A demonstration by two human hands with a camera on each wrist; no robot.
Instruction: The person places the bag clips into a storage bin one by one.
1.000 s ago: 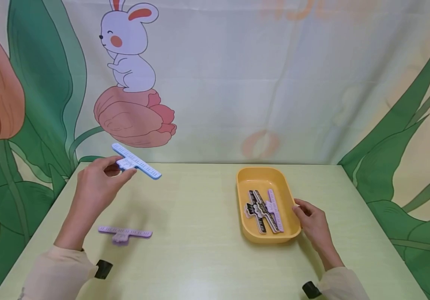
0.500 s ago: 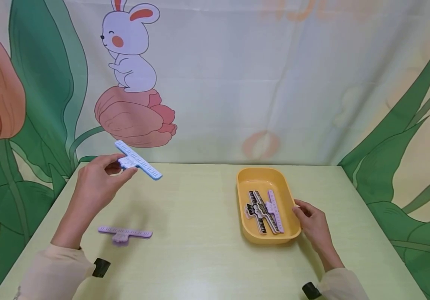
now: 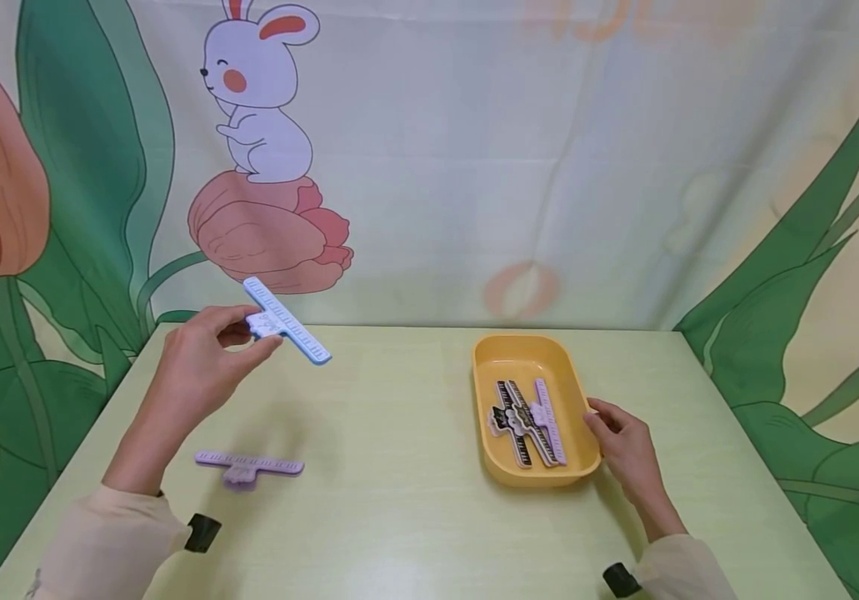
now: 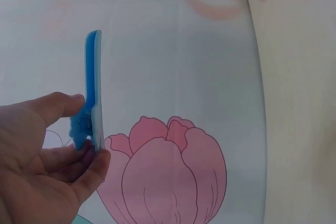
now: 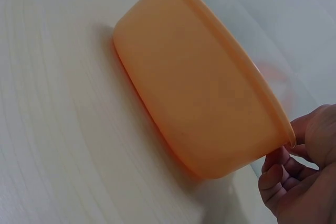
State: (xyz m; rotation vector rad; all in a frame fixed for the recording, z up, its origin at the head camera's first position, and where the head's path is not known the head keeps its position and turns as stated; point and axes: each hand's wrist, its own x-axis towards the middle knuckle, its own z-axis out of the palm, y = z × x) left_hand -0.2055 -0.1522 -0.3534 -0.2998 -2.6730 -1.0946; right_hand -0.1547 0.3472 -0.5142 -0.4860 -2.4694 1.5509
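A blue clip (image 3: 287,321) with a ruler-marked bar is pinched between the thumb and fingers of my left hand (image 3: 200,362), raised above the left of the table. The left wrist view shows this blue clip (image 4: 93,87) edge-on. Below it, a purple clip (image 3: 249,467) lies on the table. My right hand (image 3: 627,446) pinches the right rim of a yellow tray (image 3: 485,354). Inside the tray lie two black-and-white clips (image 3: 519,429) and a light purple clip (image 3: 549,421). From the right wrist view, the tray (image 5: 194,77) appears from outside, with my fingers at its rim.
The pale wooden table (image 3: 384,500) reaches back to a printed curtain (image 3: 414,167) with a rabbit and flowers. Black straps show at both cuffs.
My left hand has shifted slightly to the right with the blue clip, whose bar now tilts more steeply. The right hand and the tray stay where they were.
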